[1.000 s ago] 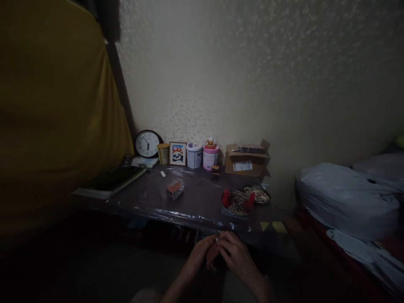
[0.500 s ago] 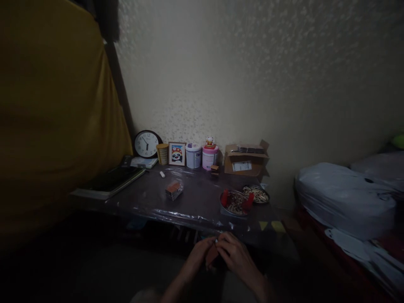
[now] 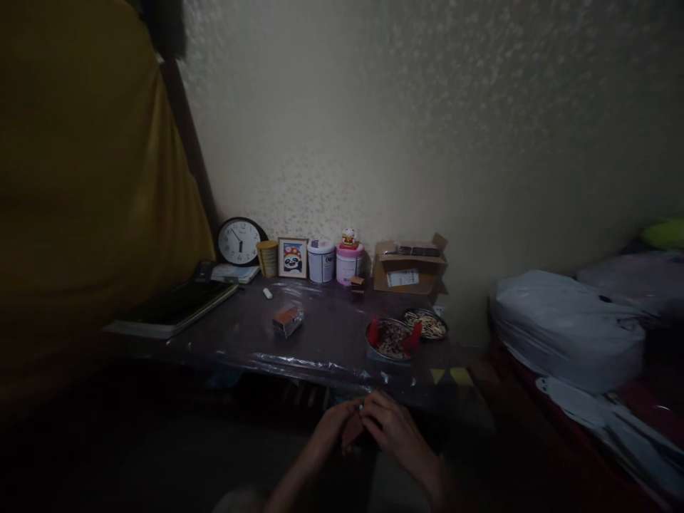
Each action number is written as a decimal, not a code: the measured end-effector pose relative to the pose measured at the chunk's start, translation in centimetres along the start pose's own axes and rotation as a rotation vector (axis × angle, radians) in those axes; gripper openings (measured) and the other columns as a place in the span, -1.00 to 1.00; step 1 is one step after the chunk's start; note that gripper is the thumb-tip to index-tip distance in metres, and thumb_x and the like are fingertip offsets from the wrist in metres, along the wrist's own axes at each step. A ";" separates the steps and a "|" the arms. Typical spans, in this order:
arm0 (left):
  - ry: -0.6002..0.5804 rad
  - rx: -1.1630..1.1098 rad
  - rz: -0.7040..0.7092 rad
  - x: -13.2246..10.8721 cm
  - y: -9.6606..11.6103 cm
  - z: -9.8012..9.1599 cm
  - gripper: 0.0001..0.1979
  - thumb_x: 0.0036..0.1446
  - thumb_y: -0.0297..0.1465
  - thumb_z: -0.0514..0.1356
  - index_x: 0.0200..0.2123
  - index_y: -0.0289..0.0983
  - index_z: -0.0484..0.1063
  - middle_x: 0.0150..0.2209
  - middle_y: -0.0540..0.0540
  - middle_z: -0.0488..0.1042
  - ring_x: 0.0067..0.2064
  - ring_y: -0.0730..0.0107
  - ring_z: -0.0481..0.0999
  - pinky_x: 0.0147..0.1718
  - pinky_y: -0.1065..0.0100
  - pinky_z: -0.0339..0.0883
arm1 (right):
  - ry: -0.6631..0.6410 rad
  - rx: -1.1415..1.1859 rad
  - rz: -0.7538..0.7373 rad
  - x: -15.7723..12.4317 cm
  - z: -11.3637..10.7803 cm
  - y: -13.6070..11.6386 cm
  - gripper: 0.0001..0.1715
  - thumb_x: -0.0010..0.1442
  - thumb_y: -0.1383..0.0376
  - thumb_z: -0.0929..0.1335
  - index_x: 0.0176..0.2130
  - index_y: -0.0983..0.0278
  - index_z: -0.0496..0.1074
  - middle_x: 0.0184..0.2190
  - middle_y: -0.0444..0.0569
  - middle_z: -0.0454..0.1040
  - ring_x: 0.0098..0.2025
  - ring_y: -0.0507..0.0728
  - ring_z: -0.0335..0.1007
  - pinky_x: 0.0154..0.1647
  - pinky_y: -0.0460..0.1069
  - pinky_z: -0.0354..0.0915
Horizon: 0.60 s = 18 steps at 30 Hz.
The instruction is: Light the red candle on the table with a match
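Low in front of the table edge, my left hand (image 3: pixel 332 429) is closed on a small, flat reddish-brown piece (image 3: pixel 351 430), perhaps a little box; the dim light hides its exact kind. The fingers of my right hand (image 3: pixel 394 430) are bent and pinched together at the top of that piece, where a tiny pale spot shows between the fingertips. Both hands touch or nearly touch each other there. Beyond them on the table (image 3: pixel 320 306) lies a clear-wrapped pack (image 3: pixel 288 320) of similar reddish-brown colour.
A round dish (image 3: pixel 392 340) with dark bits and red pieces stands near the right edge, beside a dish of pale sticks (image 3: pixel 427 325). Along the wall are a clock (image 3: pixel 239 241), a framed panda picture (image 3: pixel 293 258), tubs (image 3: pixel 321 262) and a cardboard box (image 3: pixel 410 274).
The view has turned slightly right, so the table and its things sit a little further left. My hands keep nearly the same grip on the reddish-brown piece.
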State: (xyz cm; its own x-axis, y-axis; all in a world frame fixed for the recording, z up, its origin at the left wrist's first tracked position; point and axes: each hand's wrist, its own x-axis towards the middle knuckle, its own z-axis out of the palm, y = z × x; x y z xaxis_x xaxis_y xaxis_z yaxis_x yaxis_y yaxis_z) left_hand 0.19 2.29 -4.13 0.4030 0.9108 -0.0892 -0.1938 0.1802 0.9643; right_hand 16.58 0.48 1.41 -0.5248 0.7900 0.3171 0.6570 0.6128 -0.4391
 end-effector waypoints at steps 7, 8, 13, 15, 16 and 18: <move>0.008 0.051 -0.010 -0.1 0.0 0.0 -0.55 -0.02 -0.07 0.08 -0.26 -0.30 0.50 -0.46 -0.08 0.51 -0.35 0.21 0.46 -0.33 0.25 0.32 | -0.011 0.018 0.018 -0.1 -0.4 -0.4 -0.86 0.21 0.39 0.25 -0.35 0.20 0.37 -0.31 -0.12 0.37 -0.22 0.07 0.33 -0.20 -0.07 0.25; 0.009 0.057 -0.008 -0.1 0.1 0.0 -0.54 -0.03 -0.07 0.09 -0.26 -0.31 0.50 -0.45 -0.08 0.51 -0.34 0.21 0.46 -0.33 0.26 0.32 | -0.015 0.020 0.022 -0.1 -0.4 -0.4 -0.86 0.22 0.39 0.25 -0.35 0.20 0.37 -0.31 -0.12 0.37 -0.21 0.06 0.33 -0.20 -0.07 0.24; 0.007 0.076 -0.009 -0.3 0.1 0.2 -0.51 -0.03 -0.04 0.07 -0.26 -0.32 0.50 -0.45 -0.10 0.51 -0.40 0.25 0.44 -0.40 0.29 0.31 | -0.040 0.031 0.050 -0.1 -0.4 -0.3 -0.89 0.19 0.39 0.27 -0.33 0.19 0.35 -0.32 -0.14 0.36 -0.22 0.05 0.33 -0.20 -0.09 0.22; 0.006 0.080 -0.010 -0.5 0.2 0.3 -0.49 -0.01 -0.03 0.04 -0.27 -0.33 0.50 -0.46 -0.10 0.50 -0.42 0.27 0.43 -0.43 0.31 0.30 | -0.056 0.052 0.060 -0.3 -0.3 -0.1 -0.90 0.19 0.39 0.27 -0.33 0.19 0.35 -0.31 -0.15 0.37 -0.22 0.04 0.33 -0.20 -0.10 0.22; 0.005 0.084 -0.009 -0.6 0.2 0.4 -0.49 -0.01 -0.02 0.04 -0.28 -0.33 0.50 -0.47 -0.10 0.50 -0.43 0.28 0.42 -0.44 0.32 0.29 | -0.063 0.063 0.064 -0.3 -0.2 0.0 -0.90 0.19 0.39 0.27 -0.32 0.19 0.35 -0.31 -0.15 0.37 -0.22 0.04 0.33 -0.19 -0.10 0.22; 0.004 0.091 -0.006 -0.6 0.3 0.5 -0.50 -0.03 -0.03 0.05 -0.28 -0.33 0.51 -0.46 -0.09 0.50 -0.46 0.31 0.40 -0.47 0.33 0.27 | -0.076 0.073 0.072 -0.4 -0.1 0.3 -0.91 0.19 0.38 0.27 -0.32 0.19 0.34 -0.29 -0.14 0.37 -0.20 0.05 0.33 -0.17 -0.10 0.21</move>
State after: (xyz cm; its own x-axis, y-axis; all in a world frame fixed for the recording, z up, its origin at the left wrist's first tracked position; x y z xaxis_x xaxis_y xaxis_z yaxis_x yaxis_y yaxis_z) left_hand 0.30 1.59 -3.69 0.4007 0.9112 -0.0960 -0.1088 0.1513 0.9825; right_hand 17.06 0.30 1.24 -0.5186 0.8264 0.2195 0.6551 0.5490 -0.5192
